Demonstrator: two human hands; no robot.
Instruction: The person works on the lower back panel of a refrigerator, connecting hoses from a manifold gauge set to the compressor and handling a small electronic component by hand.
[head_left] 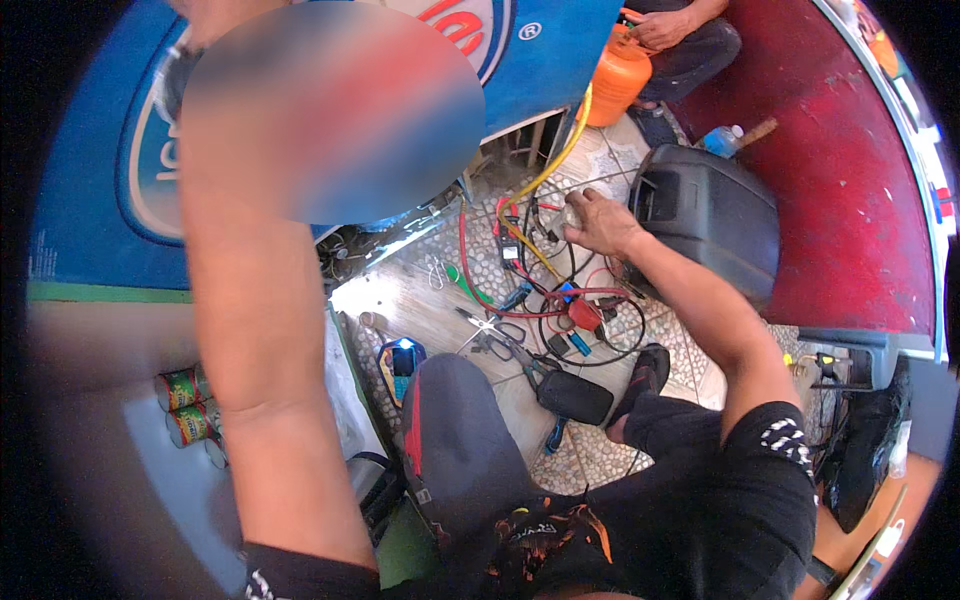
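My left forearm rises along the left side, in front of a large blue cabinet [100,230] with white and red lettering. My left hand [228,18] is at the top edge, partly cut off and beside a blurred patch; its fingers cannot be made out. Lower and to the right, my right hand [603,224] reaches over the tiled floor. Its thumb and fingers close around something small and pale that I cannot make out. Close by are a yellow hose [553,175], a red hose [470,262] and a red-and-black meter-like device [509,235].
Scissors [490,326], a black pouch [574,397] and a lit phone [402,362] lie near my knees. A dark compressor-like casing [705,215] stands right of my hand. Beyond, another person's hand [662,28] touches an orange gas cylinder [614,80]. Cans [185,408] sit at left.
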